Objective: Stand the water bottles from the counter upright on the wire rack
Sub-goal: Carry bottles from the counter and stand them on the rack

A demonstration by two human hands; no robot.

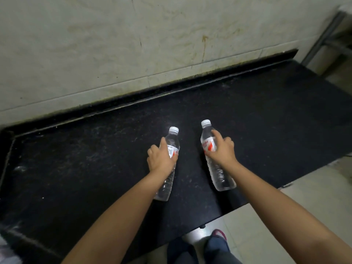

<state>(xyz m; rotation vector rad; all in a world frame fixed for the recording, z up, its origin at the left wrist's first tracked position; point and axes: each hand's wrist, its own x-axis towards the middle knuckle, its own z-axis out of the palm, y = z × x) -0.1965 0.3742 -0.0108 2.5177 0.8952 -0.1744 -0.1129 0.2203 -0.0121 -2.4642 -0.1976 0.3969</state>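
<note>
A black counter [266,115] is running along a stained pale wall [114,44]; the left hand [162,159] is curling round the left bottle [165,180] and the right hand [222,151] round the right bottle [219,172], both at the label; this looks like the pick-up step; next is carrying them, upright, to the rack, possibly the metal frame [323,35] at far right.

Two bare arms, no sleeves down to the wrists; left hand [161,159] and right hand [222,152] with no rings, no watch, no gloves; short plain nails; dark blue trousers [215,250] on both legs; a red shoe [219,233] on one foot, only partly seen.
</note>
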